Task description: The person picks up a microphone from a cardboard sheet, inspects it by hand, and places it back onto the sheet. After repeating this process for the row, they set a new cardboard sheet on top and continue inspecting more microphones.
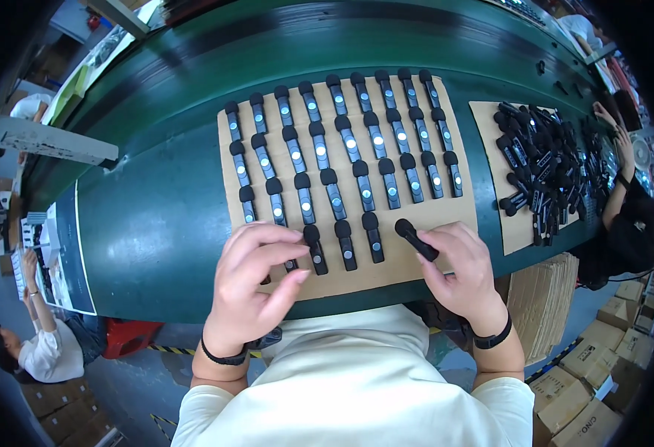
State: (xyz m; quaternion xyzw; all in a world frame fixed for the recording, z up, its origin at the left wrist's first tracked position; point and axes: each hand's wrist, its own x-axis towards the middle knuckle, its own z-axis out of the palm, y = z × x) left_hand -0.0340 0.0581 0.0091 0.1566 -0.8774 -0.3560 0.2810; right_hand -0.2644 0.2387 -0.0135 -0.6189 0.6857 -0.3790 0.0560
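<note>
A small black microphone (415,238) with a round foam cap is pinched between the thumb and fingers of my right hand (462,272), just above the cardboard sheet (457,212) at its near right part. Several like microphones (362,185) lie on that sheet in rows, foam caps pointing away from me, most showing a pale round spot. My left hand (251,287) hovers over the near left corner with its fingers apart, holding nothing. Close to its fingertips lies a microphone (316,249) in the nearest row. Part of that row is hidden under this hand.
On the right, a second cardboard sheet (517,238) bears a loose heap of black microphones (539,160). A co-worker's hand (623,145) reaches in beside it. The green bench (155,223) extends left under a metal beam (51,141). Stacked cardboard (541,302) stands below the edge.
</note>
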